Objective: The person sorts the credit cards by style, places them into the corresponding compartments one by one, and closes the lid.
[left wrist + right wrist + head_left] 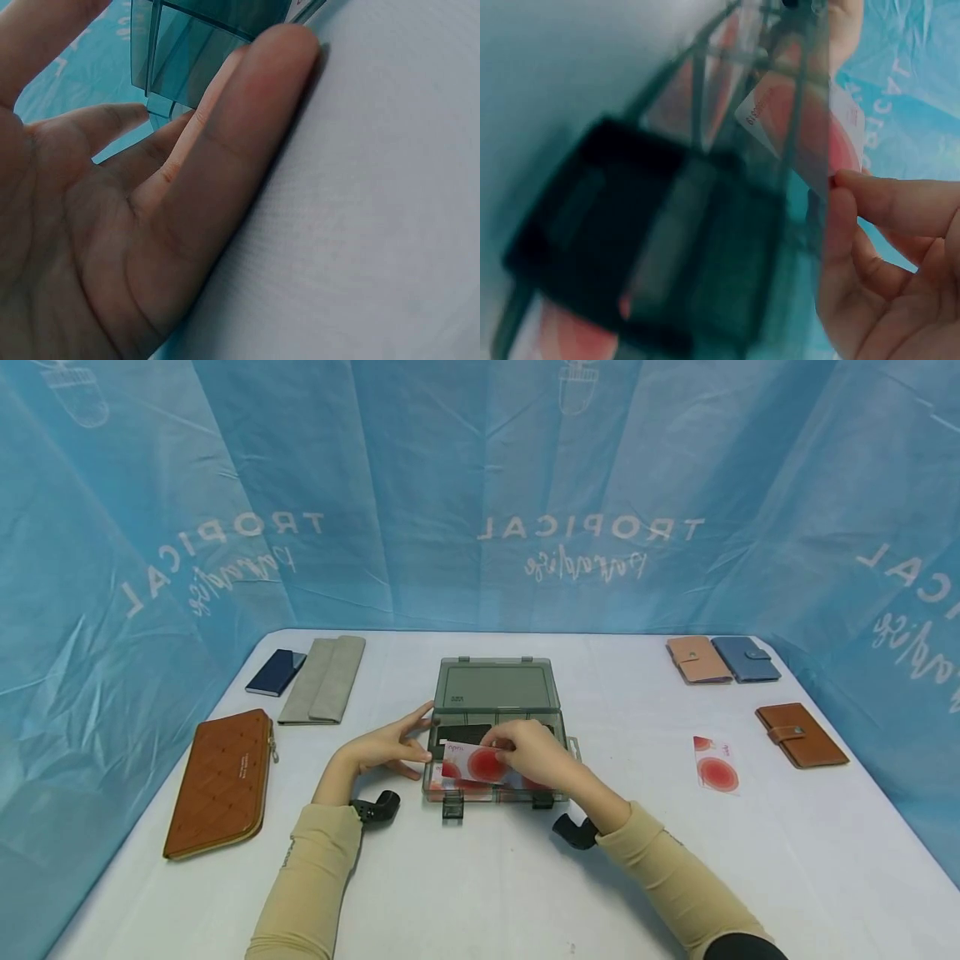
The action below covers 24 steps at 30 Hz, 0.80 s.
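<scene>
A translucent green plastic box (497, 683) lies open on the table, its lid tipped back. Between the thumb and fingers of my right hand (534, 753) is a white card (458, 758) with a red circle, pinched by its right edge above the box's front compartments. Other red-and-white cards (450, 785) lie in those compartments, and a dark flat piece (453, 735) sits behind them. My left hand (381, 748) is at the box's left side, fingers extended and spread, fingertips right at its wall. The left wrist view shows this palm (97, 217) holding nothing.
A brown zip wallet (221, 781), a grey folded pouch (322, 681) and a navy booklet (276, 672) lie at left. On the right are another red-circle card (716, 765), a brown wallet (806, 745), a tan wallet (699, 660) and a blue wallet (744, 660).
</scene>
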Tool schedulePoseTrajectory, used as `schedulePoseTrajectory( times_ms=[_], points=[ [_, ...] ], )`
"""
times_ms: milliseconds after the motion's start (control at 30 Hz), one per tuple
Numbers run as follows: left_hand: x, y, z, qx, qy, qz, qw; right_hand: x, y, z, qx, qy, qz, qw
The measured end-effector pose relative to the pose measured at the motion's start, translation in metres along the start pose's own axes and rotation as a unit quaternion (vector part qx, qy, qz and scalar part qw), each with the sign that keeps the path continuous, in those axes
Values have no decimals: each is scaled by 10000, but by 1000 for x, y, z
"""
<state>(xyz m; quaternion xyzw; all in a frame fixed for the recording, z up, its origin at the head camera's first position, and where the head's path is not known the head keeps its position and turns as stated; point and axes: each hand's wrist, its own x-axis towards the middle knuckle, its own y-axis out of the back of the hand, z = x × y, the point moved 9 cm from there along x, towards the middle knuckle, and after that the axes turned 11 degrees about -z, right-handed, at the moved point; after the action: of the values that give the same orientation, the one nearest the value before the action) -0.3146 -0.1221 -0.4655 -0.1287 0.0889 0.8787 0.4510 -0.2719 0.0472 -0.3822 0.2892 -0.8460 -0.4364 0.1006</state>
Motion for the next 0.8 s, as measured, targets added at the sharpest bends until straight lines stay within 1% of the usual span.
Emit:
schedulePoseTrajectory(
  times_ms=[100, 233, 433, 633, 700, 800],
  points=[
    [0, 0, 0, -5, 28, 19, 10000, 3, -7, -1, -105, -68, -88, 9999],
    [0, 1, -1, -23, 76, 43, 10000, 7, -16, -2, -416, -99, -201, 9989],
    [0, 1, -2, -11, 87, 84, 9999, 9, -24, -3, -724, -192, -402, 9964],
    [0, 1, -2, 0, 76, 81, 9999, 7, -31, -5, -1313, -576, -725, 9870],
    [0, 1, -1, 18, 74, 83, 9999, 7, -34, -3, -1391, -695, -852, 9842],
    [0, 1, -2, 31, 88, 92, 9999, 8, -39, 1, -1366, -796, -1054, 9818]
  ],
)
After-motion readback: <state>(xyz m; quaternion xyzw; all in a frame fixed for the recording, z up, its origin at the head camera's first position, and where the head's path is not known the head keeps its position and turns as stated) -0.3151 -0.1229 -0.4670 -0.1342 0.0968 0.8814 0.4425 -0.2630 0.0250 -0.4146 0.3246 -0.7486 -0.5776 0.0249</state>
